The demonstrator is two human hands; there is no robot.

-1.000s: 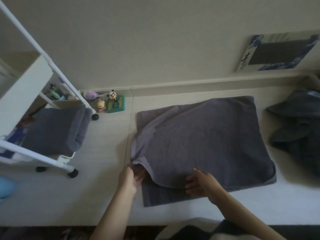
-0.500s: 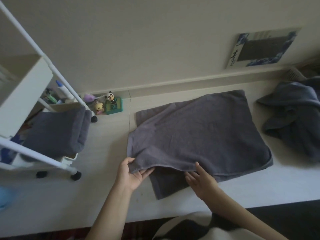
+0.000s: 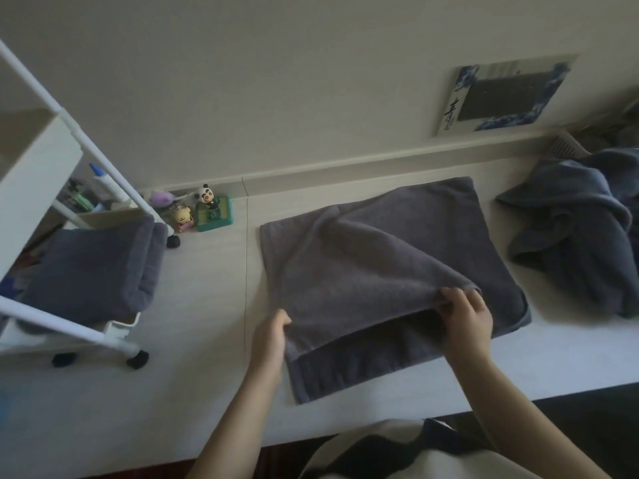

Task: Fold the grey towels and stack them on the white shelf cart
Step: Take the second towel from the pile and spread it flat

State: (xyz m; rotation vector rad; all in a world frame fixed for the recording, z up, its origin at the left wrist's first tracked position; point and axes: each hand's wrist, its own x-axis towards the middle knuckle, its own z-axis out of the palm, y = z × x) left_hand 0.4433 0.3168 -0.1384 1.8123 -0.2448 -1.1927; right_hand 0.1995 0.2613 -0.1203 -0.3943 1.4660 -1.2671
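Your left hand and right hand each pinch the towel's raised near edge; its far half lies on the surface, apparently flat.

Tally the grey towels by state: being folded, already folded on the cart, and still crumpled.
Being folded, held by left hand and right hand: 1 flat towel
Folded on the white shelf cart: 1 folded towel
Crumpled pile: number of towels unclear, counted as 1
Total: 3

Towel mid-table; cart left (folded towel on shelf); towel heap right; figurines behind.
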